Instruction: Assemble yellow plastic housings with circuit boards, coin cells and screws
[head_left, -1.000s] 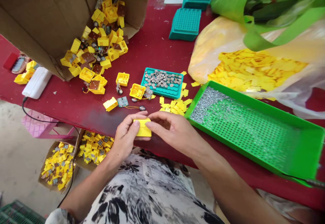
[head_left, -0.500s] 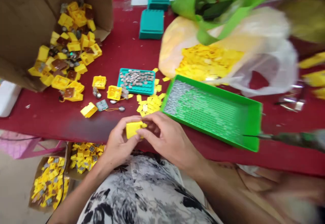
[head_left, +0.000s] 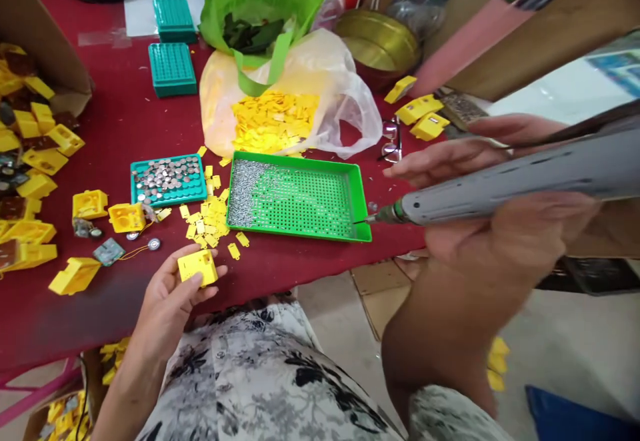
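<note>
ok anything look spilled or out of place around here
A few yellow plastic pieces lie on the concrete floor below the red table, apart from the rest, so they look dropped.

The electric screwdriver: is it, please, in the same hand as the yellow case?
No, the right hand grips the screwdriver; the left hand holds the case.

Far side of red table (head_left: 115,114): two teal pegged trays (head_left: 173,64), green tote bag (head_left: 260,8) over clear plastic bag (head_left: 345,108) of yellow tabs, brass basin (head_left: 377,41) beyond, eyeglasses (head_left: 393,140) toward right edge.
</note>
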Demonstrator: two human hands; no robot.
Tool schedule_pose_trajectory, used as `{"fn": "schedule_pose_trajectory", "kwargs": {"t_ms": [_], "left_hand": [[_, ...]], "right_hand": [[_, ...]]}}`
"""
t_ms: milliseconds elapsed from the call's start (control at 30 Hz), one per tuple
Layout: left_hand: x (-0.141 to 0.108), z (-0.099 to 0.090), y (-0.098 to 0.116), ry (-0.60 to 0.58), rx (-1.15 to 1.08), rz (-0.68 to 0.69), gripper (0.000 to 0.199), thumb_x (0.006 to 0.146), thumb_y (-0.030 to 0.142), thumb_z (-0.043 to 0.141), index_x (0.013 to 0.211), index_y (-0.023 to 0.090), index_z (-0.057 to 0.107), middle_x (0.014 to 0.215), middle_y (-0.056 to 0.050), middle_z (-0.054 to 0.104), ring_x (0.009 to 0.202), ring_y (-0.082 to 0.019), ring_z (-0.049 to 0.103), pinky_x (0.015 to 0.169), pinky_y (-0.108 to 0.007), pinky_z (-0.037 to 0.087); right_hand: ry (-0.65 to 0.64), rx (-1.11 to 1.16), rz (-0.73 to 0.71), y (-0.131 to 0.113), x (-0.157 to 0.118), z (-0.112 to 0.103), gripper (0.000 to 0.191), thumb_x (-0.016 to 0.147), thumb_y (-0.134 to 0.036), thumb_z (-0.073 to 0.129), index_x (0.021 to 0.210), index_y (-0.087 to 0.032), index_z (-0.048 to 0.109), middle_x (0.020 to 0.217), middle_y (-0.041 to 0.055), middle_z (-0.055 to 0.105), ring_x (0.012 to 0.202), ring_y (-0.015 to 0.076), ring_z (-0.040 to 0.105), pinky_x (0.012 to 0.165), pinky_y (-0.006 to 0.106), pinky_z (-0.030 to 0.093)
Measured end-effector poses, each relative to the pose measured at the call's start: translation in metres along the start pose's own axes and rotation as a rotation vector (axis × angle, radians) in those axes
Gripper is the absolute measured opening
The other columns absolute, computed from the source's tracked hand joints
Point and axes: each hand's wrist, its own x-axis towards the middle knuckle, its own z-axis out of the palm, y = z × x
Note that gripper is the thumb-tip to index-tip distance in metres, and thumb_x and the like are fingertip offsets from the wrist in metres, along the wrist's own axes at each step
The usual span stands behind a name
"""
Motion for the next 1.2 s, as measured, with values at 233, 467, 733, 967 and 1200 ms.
{"fn": "schedule_pose_trajectory", "kwargs": {"t_ms": [233,467,733,967,1200], "left_hand": [[-0.002,0.025,0.004,0.025,0.060,-0.010,0.046,0.073,0.021,0.080,0.114,0.019,0.061,0.111,-0.009,0.073,0.095,-0.025,0.074,0.066,-0.021,0.061],[0.009,0.036,0.008,0.017,0.086,-0.021,0.046,0.071,0.023,0.082,0.113,0.019,0.062,0.110,-0.009,0.074,0.097,-0.027,0.074,0.066,-0.022,0.062],[0.015,0.038,0.009,0.025,0.086,-0.025,0.043,0.073,0.022,0.081,0.112,0.020,0.063,0.115,-0.009,0.072,0.099,-0.027,0.073,0.067,-0.024,0.062],[0.015,0.039,0.010,0.028,0.096,-0.019,0.042,0.073,0.023,0.080,0.112,0.020,0.063,0.114,-0.009,0.072,0.096,-0.025,0.074,0.066,-0.023,0.062],[0.016,0.039,0.009,0.019,0.105,-0.018,0.042,0.074,0.024,0.079,0.113,0.020,0.063,0.111,-0.009,0.073,0.097,-0.025,0.073,0.068,-0.025,0.062]], "right_hand": [[0.069,0.130,-0.215,0.021,0.004,0.010,0.031,0.083,-0.047,0.070,0.099,-0.021,0.065,0.059,-0.0061,0.061,0.041,0.0096,0.051,0.034,0.023,0.039],[0.187,-0.002,-0.201,0.062,-0.006,0.017,0.029,0.084,-0.053,0.066,0.095,-0.027,0.061,0.057,-0.0067,0.058,0.037,0.0107,0.049,0.034,0.025,0.038],[0.164,0.021,-0.166,0.065,-0.009,0.021,0.028,0.083,-0.053,0.066,0.099,-0.030,0.062,0.058,-0.0057,0.054,0.038,0.0124,0.048,0.035,0.027,0.037],[0.139,0.043,-0.156,0.069,-0.011,0.019,0.027,0.085,-0.050,0.065,0.100,-0.029,0.063,0.058,-0.0053,0.055,0.038,0.0125,0.048,0.035,0.028,0.038],[0.134,0.012,-0.148,0.069,-0.012,0.019,0.027,0.085,-0.051,0.063,0.102,-0.030,0.064,0.059,-0.0048,0.054,0.040,0.0126,0.047,0.037,0.028,0.039]]}}
